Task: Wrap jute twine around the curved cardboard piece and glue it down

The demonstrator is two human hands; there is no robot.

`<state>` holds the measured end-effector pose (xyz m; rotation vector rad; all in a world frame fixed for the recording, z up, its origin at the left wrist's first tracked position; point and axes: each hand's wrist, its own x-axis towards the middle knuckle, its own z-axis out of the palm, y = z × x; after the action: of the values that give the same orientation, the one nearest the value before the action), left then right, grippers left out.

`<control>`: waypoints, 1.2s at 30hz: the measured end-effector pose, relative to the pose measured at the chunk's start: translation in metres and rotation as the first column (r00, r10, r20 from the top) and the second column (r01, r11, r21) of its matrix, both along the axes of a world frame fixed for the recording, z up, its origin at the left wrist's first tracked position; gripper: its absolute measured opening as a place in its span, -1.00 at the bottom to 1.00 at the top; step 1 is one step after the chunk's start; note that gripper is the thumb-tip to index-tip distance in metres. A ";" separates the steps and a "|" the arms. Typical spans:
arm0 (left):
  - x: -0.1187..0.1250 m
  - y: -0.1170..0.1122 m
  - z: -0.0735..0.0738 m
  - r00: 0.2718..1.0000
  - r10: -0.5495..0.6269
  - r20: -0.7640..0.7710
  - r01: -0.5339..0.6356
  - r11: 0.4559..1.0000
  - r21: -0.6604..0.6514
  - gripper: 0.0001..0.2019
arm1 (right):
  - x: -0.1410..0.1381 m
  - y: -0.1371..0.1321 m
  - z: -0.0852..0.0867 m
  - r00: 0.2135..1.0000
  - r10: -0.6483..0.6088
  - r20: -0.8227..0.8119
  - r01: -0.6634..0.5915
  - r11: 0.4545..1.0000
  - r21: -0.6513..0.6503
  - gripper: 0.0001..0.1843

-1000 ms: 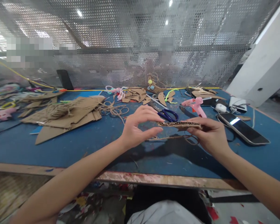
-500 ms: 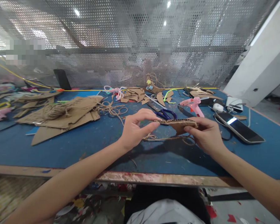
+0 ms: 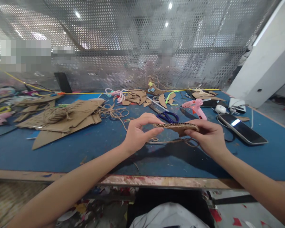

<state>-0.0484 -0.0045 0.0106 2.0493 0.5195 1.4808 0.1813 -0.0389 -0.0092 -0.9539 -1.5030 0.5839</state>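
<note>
cardboard strip [image 3: 175,125] pinched btwn both hands, l [image 3: 139,131] & r [image 3: 207,136], above table [image 3: 85,148].

Both hands, left hand [image 3: 137,133] and right hand [image 3: 207,136], pinch a cardboard strip [image 3: 175,125] above the blue table [image 3: 85,148]

scissors [image 3: 167,116], glue gun [image 3: 195,106], phone [image 3: 242,129], maybe twine [image 3: 55,114]

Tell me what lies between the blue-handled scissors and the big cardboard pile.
In the head view, a loose tangle of twine lies on the blue table between scissors and cardboard pile.
</note>
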 end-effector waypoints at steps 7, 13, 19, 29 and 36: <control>0.001 -0.004 -0.001 0.997 -0.009 -0.073 0.007 1.000 -0.025 -0.77 | -0.006 -0.008 0.002 0.998 -0.053 0.020 0.053 0.999 -0.011 -0.94; 0.007 -0.007 0.002 0.997 0.021 -0.075 -0.013 0.994 0.112 -0.89 | -0.008 -0.007 -0.003 0.999 -0.003 0.045 0.000 0.999 0.050 -0.94; 0.006 -0.006 0.001 0.998 0.016 -0.060 -0.009 0.993 0.120 -0.92 | -0.008 -0.006 -0.004 0.999 0.002 0.054 -0.006 0.997 0.073 -0.94; 0.010 -0.011 0.003 0.989 0.072 -0.126 -0.044 0.976 0.212 -0.91 | -0.011 -0.010 -0.005 0.989 0.024 0.146 -0.044 0.989 0.139 -0.89; 0.009 -0.012 0.006 0.988 0.069 -0.137 -0.038 0.975 0.218 -0.95 | -0.011 -0.011 -0.005 0.976 -0.004 0.217 -0.038 0.981 0.193 -0.88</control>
<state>-0.0391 -0.0164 0.0164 2.3408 0.4923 1.4822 0.1703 -0.0495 -0.0140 -0.8726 -1.7296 0.3436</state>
